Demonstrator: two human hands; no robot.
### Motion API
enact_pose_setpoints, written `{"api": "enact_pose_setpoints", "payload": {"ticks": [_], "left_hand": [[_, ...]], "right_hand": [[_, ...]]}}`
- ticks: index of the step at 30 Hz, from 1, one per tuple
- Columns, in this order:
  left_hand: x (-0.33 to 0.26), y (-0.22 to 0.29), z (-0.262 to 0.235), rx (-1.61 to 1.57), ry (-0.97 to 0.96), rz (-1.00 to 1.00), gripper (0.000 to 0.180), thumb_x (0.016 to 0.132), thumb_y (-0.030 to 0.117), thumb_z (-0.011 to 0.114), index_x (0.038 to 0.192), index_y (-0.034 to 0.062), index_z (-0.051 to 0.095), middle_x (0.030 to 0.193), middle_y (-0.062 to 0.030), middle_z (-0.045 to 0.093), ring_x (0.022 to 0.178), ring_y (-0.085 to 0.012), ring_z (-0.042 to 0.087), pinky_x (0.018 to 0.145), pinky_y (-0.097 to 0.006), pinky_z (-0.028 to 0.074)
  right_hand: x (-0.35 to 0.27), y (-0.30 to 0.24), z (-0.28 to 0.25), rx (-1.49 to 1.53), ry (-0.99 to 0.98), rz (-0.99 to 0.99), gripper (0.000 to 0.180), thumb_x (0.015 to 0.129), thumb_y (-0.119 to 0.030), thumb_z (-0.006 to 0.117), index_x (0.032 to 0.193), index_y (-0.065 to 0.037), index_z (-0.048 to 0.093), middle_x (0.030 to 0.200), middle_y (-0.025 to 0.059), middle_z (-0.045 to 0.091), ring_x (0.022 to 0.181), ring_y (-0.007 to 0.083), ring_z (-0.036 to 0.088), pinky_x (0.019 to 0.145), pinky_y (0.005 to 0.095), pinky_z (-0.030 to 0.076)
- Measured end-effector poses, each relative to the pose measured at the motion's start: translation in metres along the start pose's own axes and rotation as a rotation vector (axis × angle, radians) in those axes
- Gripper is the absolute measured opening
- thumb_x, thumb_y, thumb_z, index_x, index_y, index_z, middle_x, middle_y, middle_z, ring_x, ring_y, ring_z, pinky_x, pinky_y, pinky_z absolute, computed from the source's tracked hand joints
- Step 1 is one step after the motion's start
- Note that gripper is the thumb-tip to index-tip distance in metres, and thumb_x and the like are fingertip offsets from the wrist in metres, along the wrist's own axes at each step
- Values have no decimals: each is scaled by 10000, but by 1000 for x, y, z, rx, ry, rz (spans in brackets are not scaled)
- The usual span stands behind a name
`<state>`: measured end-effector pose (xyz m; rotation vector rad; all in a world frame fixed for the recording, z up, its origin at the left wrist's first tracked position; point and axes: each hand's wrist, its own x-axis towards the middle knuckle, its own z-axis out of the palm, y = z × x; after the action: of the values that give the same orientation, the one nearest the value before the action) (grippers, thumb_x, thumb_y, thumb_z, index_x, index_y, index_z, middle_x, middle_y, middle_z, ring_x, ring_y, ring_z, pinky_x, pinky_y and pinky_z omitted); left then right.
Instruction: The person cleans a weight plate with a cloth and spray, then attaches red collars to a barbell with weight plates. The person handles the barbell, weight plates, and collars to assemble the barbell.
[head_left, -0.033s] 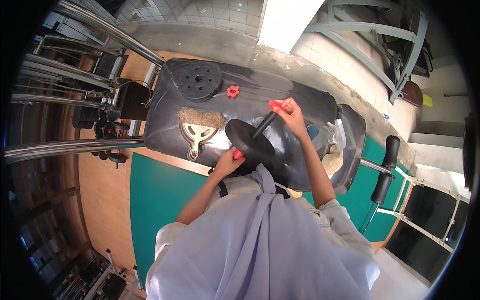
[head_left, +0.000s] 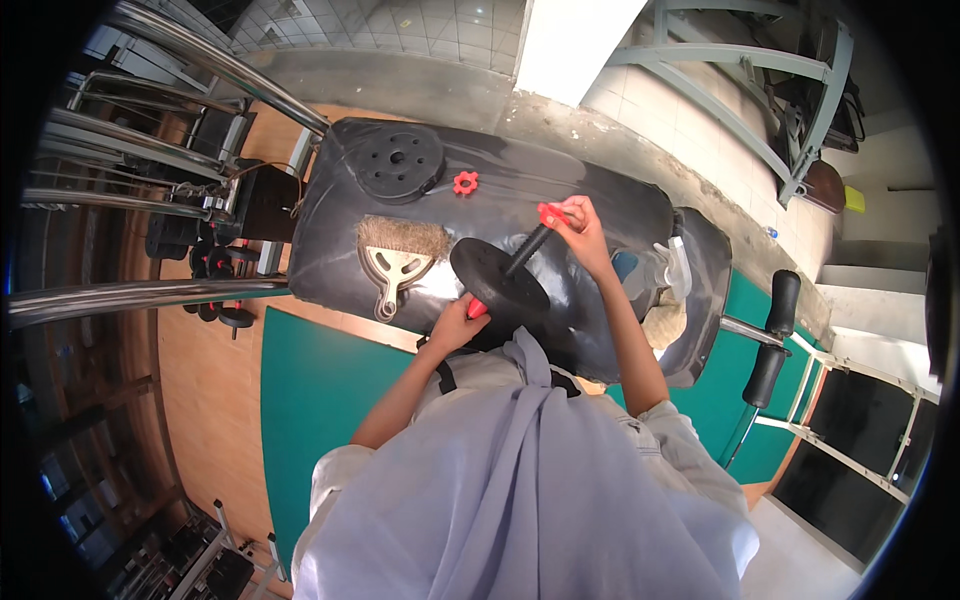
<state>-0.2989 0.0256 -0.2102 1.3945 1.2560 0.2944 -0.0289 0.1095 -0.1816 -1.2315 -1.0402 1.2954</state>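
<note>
Dumbbell bar (head_left: 531,244), black and threaded, held aslant above the near middle of the surface (head_left: 330,235), its upper end pointing up and to the right. One round weight plate (head_left: 485,268) sits around it, tilted; cannot tell whether the plate's lower edge touches the padding.

Red star nut (head_left: 550,214) at the bar's upper end. Right hand (head_left: 581,234) there, thumb and fingers pinched closed on the nut. Left hand (head_left: 458,326) under the plate, fingers curled around the red grip (head_left: 477,307), only part of which shows.

Just left of the plate: a wide brush (head_left: 402,262), cream handle toward the wearer, brown bristles away. Beyond it, near the far left corner, a loose black disc (head_left: 398,160) with a ring of holes, lying flat. To its right, a second red nut (head_left: 466,183), apart from everything held.

Right of the right forearm: a clear spray bottle (head_left: 678,268), with a pale cloth (head_left: 664,325) near it. The surface is a black padded bench.

Farther out: green mat (head_left: 320,390) below, orange-brown floor (head_left: 205,400) to the left, chrome rail (head_left: 150,298) running in from the left, dark foam rollers (head_left: 785,305) at right.
</note>
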Motion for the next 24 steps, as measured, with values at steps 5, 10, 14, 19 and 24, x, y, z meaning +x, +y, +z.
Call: {"api": "enact_pose_setpoints", "payload": {"ticks": [5, 10, 14, 19, 24], "left_hand": [[14, -1, -3, 3, 12, 30, 414, 744, 189, 668, 1119, 58, 551, 826, -224, 639, 825, -406, 614, 723, -424, 485], [22, 2, -3, 118, 66, 125, 506, 743, 211, 666, 1194, 35, 519, 830, -247, 636, 835, -406, 617, 743, -428, 486], [26, 5, -1, 61, 42, 42, 528, 744, 216, 662, 1208, 18, 506, 851, -255, 635, 850, -408, 615, 755, -430, 489], [25, 6, -3, 95, 36, 50, 529, 744, 220, 661, 1207, 17, 506, 864, -259, 634, 866, -419, 610, 762, -434, 488], [22, 4, -6, 136, 39, 58, 550, 741, 224, 664, 1221, 13, 498, 887, -262, 634, 886, -421, 606, 776, -438, 487]], "right_hand": [[-2, 11, -12, -150, -78, 86, 358, 947, -162, 526, 1273, -22, 481, 1165, 79, 597, 1048, 139, 577, 913, 283, 464], [0, 6, -27, -51, -72, 253, 384, 965, -248, 492, 1294, -51, 502, 1188, 41, 587, 1068, 136, 559, 895, 285, 480], [6, -3, -27, -102, -151, 166, 378, 957, -266, 509, 1275, -63, 525, 1155, 53, 598, 1034, 125, 565, 851, 287, 493], [23, -13, -23, -348, -200, 211, 394, 962, -313, 484, 1289, -96, 522, 1153, 63, 591, 1018, 127, 564, 815, 290, 499], [21, -19, -26, 59, -162, 364, 440, 937, -413, 490, 1192, -70, 596, 1052, 77, 598, 918, 111, 571, 756, 273, 514]]}}
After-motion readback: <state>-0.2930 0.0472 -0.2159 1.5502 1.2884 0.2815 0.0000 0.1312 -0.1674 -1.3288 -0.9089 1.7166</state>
